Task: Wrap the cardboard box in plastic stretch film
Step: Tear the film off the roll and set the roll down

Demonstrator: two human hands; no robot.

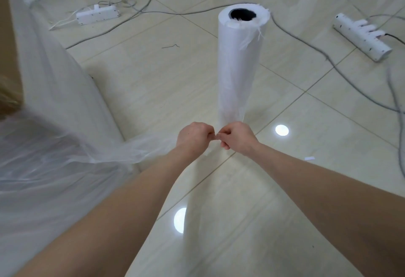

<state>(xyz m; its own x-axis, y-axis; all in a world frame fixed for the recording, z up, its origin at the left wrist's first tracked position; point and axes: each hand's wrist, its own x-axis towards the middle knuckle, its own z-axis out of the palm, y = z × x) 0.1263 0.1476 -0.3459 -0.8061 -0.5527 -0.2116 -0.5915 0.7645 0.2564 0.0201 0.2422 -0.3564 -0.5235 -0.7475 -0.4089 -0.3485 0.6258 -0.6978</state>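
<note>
Roll: a white roll (240, 64) of stretch film stands upright on the tiled floor (306, 167), mid-view. Its dark hollow core shows at the top, where the edge is frayed.
Left hand: the left hand (194, 137) is just in front of the foot of the roll. Its fingers (209, 133) are curled tight and pinch the film.
Right hand: the right hand (237, 137) is beside the left one, also at the foot of the roll, knuckles nearly touching the other hand's. Its fingers (223, 134) are curled in, and thumb and forefinger nip the same bit of film.
Film: a gathered, wrinkled band of clear film (140, 149) runs from the two hands away to the left of the roll, onto the box. A second translucent sheet reaches from the hands toward the near edge of the view, between the forearms.
Cardboard box: the cardboard box (9, 57) is well to the left of the roll, at the edge of the view. Its near sides are covered in cloudy layers of film, and a bare brown face shows at the far left.
Power strips: one white power strip (97, 14) lies beyond the roll to the left. A second strip (361, 36), with plugs in it, lies to the right of the roll.
Cables: grey cables (306, 44) trail over the floor behind the roll and to its right.
Small bits: a thin twist of wire (171, 46) lies left of the roll, and a white paper scrap (309, 157) lies to the right of the hands.
</note>
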